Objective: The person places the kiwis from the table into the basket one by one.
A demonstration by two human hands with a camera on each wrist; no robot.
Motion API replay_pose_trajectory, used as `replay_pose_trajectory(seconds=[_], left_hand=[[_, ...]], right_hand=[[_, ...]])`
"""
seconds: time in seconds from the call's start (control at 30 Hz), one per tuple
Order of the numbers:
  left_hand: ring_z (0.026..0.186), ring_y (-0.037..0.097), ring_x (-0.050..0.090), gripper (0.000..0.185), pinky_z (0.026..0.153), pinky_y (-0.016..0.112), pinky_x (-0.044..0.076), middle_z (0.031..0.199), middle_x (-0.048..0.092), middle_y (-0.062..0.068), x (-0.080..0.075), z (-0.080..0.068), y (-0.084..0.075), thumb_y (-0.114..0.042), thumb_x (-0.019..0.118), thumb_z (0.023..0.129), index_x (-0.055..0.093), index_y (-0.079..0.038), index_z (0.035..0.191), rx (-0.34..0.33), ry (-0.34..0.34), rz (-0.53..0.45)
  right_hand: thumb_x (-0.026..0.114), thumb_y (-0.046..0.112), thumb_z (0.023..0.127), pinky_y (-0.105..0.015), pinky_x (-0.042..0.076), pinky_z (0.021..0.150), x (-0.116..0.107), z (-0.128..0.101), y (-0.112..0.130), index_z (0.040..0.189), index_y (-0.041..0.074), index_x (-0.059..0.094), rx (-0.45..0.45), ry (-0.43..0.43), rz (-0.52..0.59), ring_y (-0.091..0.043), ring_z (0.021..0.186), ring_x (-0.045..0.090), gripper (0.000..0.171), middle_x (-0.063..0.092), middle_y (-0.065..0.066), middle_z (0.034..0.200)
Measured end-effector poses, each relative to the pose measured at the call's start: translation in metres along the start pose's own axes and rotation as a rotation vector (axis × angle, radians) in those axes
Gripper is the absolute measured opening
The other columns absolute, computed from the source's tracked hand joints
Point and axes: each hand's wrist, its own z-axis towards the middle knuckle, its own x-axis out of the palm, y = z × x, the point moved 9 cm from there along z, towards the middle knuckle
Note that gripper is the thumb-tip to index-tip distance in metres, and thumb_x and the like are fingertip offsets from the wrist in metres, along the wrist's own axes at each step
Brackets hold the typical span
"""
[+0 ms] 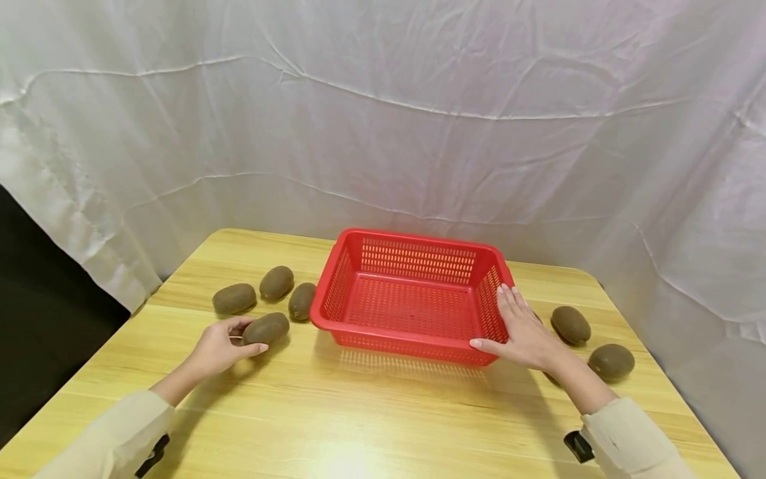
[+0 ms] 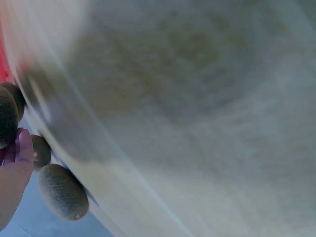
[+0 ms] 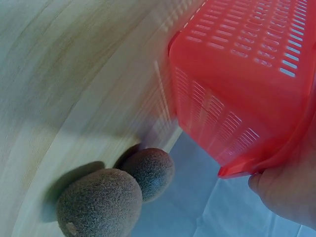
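Note:
In the head view my left hand (image 1: 218, 346) holds a brown kiwi (image 1: 266, 328) between thumb and fingers, left of the red basket (image 1: 413, 336). That kiwi's shadow falls on the table just below it. At the left edge of the left wrist view, the fingers (image 2: 23, 148) sit against the held kiwi (image 2: 7, 118). My right hand (image 1: 526, 332) rests on the basket's right rim, fingers straight over the side and thumb on the front corner. The basket's inside shows a bare perforated floor.
Behind the left hand lie more kiwis: one at far left (image 1: 234, 299), one behind (image 1: 276, 283), one beside the basket (image 1: 302, 301). Right of the basket are further kiwis (image 1: 570, 324) (image 3: 101, 205), one partly hidden by the right arm. White cloth (image 1: 383, 146) hangs behind the wooden table (image 1: 359, 426).

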Motion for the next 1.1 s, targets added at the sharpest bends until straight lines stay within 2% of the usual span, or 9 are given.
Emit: replay_pose_trajectory(seconds=[0.6,0.9,1.1], left_hand=[[0.093,0.033,0.065,0.055,0.068,0.018,0.053,0.110,0.061,0.028,-0.012,0.013,-0.023,-0.017,0.075,0.078,0.053,0.012,0.120,0.015,-0.031,-0.067],[0.094,0.034,0.065,0.056,0.071,0.024,0.056,0.111,0.060,0.029,-0.015,0.016,-0.029,-0.016,0.075,0.078,0.053,0.013,0.119,0.039,-0.034,-0.088],[0.094,0.032,0.065,0.053,0.072,0.022,0.055,0.111,0.060,0.028,-0.014,0.020,-0.033,-0.017,0.074,0.078,0.054,0.012,0.118,0.044,-0.044,-0.096]], right_hand=[[0.058,0.061,0.079,-0.061,0.013,0.110,0.000,0.003,0.006,0.145,-0.010,0.009,-0.014,0.003,-0.009,-0.046,0.140,0.004,0.108,0.007,-0.028,0.153],[0.058,0.060,0.080,-0.061,0.012,0.111,0.003,0.003,0.005,0.145,-0.010,0.010,-0.017,-0.003,-0.019,-0.048,0.139,0.007,0.107,0.007,-0.027,0.153],[0.056,0.062,0.080,-0.061,0.012,0.111,0.004,0.003,0.004,0.145,-0.009,0.010,-0.006,-0.002,-0.019,-0.048,0.139,0.007,0.107,0.007,-0.027,0.153]])
